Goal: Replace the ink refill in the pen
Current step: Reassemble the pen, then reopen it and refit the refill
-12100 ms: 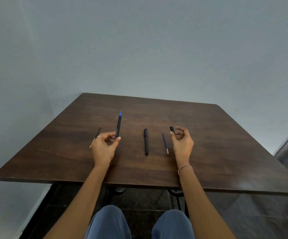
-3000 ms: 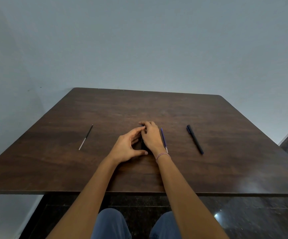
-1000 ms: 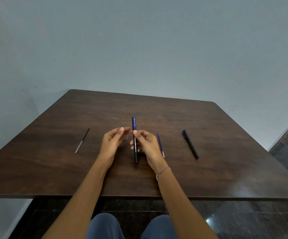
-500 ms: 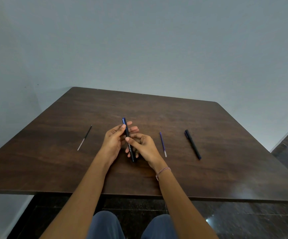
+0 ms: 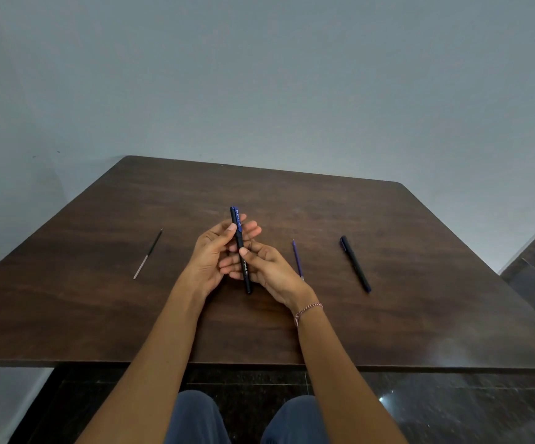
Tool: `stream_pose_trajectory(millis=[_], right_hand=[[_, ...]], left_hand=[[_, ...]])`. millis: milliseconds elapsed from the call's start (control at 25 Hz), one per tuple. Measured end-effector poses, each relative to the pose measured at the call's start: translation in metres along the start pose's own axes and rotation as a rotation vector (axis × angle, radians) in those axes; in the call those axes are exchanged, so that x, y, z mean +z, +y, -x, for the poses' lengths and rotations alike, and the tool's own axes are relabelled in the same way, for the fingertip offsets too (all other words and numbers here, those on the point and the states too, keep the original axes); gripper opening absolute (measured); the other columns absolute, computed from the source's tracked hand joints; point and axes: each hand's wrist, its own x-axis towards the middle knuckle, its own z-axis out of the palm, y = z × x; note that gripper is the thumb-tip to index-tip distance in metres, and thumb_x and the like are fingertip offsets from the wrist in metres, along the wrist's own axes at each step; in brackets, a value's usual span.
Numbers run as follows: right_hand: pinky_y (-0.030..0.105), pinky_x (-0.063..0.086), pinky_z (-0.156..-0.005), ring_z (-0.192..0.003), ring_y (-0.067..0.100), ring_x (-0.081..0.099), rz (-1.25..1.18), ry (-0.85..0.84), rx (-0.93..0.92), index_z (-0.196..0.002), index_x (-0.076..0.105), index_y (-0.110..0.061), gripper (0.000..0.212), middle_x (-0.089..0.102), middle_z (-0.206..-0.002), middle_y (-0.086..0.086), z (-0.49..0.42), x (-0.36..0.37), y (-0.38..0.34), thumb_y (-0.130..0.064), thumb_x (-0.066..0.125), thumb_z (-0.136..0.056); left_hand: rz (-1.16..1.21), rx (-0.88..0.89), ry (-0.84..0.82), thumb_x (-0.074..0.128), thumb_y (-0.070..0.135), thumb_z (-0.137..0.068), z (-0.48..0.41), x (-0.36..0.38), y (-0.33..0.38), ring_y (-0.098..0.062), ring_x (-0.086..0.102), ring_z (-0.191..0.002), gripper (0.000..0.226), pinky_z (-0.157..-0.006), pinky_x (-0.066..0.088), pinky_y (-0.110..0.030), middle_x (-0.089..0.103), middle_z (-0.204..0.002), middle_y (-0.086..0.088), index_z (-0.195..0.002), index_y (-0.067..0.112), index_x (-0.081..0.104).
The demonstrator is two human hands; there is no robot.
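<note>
A black pen with a blue cap (image 5: pixel 243 257) is held just above the middle of the brown table (image 5: pixel 291 331), cap pointing away from me. My left hand (image 5: pixel 210 254) pinches its capped upper part between thumb and fingers. My right hand (image 5: pixel 267 267) grips the lower barrel, thumb on top. A thin blue refill (image 5: pixel 297 259) lies on the table right of my right hand. A thin black refill with a pale end (image 5: pixel 148 253) lies to the left, apart from both hands.
A second dark pen (image 5: pixel 355 263) lies at the right of the table. A grey wall stands behind the table. My knees show below the near table edge, over a dark polished floor.
Both hands have lifted the pen off the table and closed round it. The left hand now pinches the capped end. The refills and the second pen have not moved.
</note>
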Motion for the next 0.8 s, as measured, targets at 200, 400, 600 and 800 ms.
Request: stream_pose_trajectory(millis=[200,400,600,800], right_hand=[[0.033,0.058,-0.081,-0.083,0.020,0.072,-0.107,-0.096,0.083,-0.112,0.054,-0.007,0.019,0.073,-0.087,0.009,0.0003,0.0021,0.0002,-0.011,0.038,-0.102],[0.032,0.058,-0.081,-0.082,0.018,0.072,-0.081,-0.075,0.096,-0.111,0.057,-0.008,0.020,0.073,-0.085,0.008,0.0001,0.0014,0.0008,-0.010,0.039,-0.101],[0.029,0.058,-0.080,-0.077,0.015,0.072,-0.042,-0.056,0.099,-0.107,0.056,-0.006,0.018,0.072,-0.079,0.005,-0.0010,0.0027,0.0003,-0.009,0.040,-0.101],[0.027,0.058,-0.077,-0.072,0.013,0.071,-0.023,-0.042,0.109,-0.102,0.057,-0.006,0.018,0.071,-0.077,0.006,-0.0011,0.0051,-0.0013,-0.010,0.040,-0.101]], left_hand=[[0.021,-0.021,-0.099,0.047,0.020,-0.091,0.0019,-0.0015,0.0036,-0.026,0.058,-0.118,0.037,-0.099,0.048,-0.029,0.063,-0.124,-0.017,-0.125,0.007,0.054],[0.004,0.037,-0.019,0.043,0.012,-0.097,0.0013,-0.0006,0.0029,-0.023,0.066,-0.106,0.025,-0.083,0.054,-0.024,0.071,-0.110,-0.011,-0.116,0.008,0.058],[-0.060,0.091,0.129,0.045,0.011,-0.097,0.0027,0.0029,-0.0011,-0.017,0.071,-0.092,0.019,-0.073,0.055,-0.021,0.075,-0.097,-0.003,-0.106,0.011,0.061],[-0.055,0.145,0.209,0.049,0.011,-0.096,0.0042,0.0061,-0.0045,-0.018,0.072,-0.086,0.018,-0.070,0.055,-0.022,0.075,-0.093,-0.004,-0.109,0.007,0.060]])
